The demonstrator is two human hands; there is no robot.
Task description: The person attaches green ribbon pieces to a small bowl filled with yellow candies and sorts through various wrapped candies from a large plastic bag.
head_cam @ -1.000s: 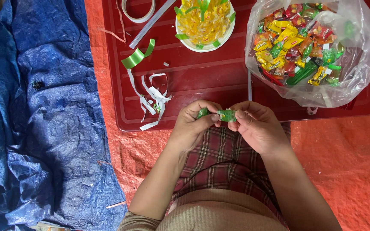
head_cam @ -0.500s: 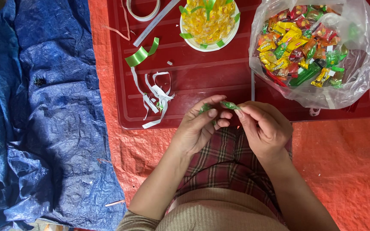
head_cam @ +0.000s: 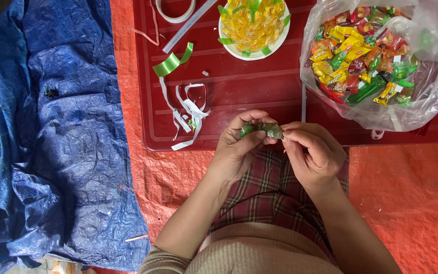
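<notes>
A small green-wrapped candy (head_cam: 261, 130) sits at the middle of the frame, pinched between both hands just above the near edge of the dark red plastic tray (head_cam: 259, 91). The left hand (head_cam: 239, 147) has its fingers clenched on the candy's left end, and the right hand (head_cam: 313, 152) has its fingers grasping the right end; the two hands nearly touch. Below them lies a plaid cloth over the lap (head_cam: 269, 193). To the left of the hands, near the tray's lower left corner, loose white strips (head_cam: 188, 114) lie beside a curled green ribbon piece (head_cam: 171, 63). The tray floor between the strips and the hands is bare. Farther up, a white bowl of yellow wrapped pieces (head_cam: 252, 25) stands at top centre. A clear plastic bag of mixed coloured candies (head_cam: 376, 56) fills the upper right, overhanging the tray's right edge. A crumpled blue tarpaulin (head_cam: 51, 142) covers the left of the frame.
</notes>
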